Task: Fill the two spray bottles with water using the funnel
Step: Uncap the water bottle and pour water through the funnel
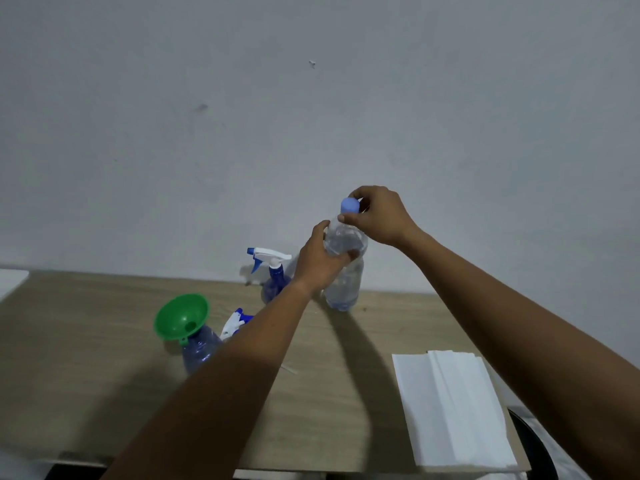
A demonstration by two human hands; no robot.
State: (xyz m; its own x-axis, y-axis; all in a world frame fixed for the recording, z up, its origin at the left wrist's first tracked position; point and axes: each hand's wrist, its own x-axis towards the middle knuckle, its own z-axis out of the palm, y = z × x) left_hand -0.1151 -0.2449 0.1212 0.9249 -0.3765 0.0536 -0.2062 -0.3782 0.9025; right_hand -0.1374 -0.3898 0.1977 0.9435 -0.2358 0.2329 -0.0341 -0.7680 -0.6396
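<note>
A clear water bottle (343,289) with a light blue cap (349,205) stands upright near the wall. My left hand (318,261) is wrapped around its upper body. My right hand (377,216) pinches the cap from the right. A green funnel (180,318) sits in the open neck of a blue spray bottle (199,353) at front left. A loose white and blue spray head (235,322) lies beside it, partly hidden by my left forearm. A second blue spray bottle (273,284) with its spray head (268,256) fitted stands behind, left of the water bottle.
The wooden table (104,393) runs up to a grey wall (311,116). A stack of white paper towels (453,407) lies at the front right. A white object (10,280) shows at the far left edge. A dark round thing (533,445) sits beyond the table's right corner.
</note>
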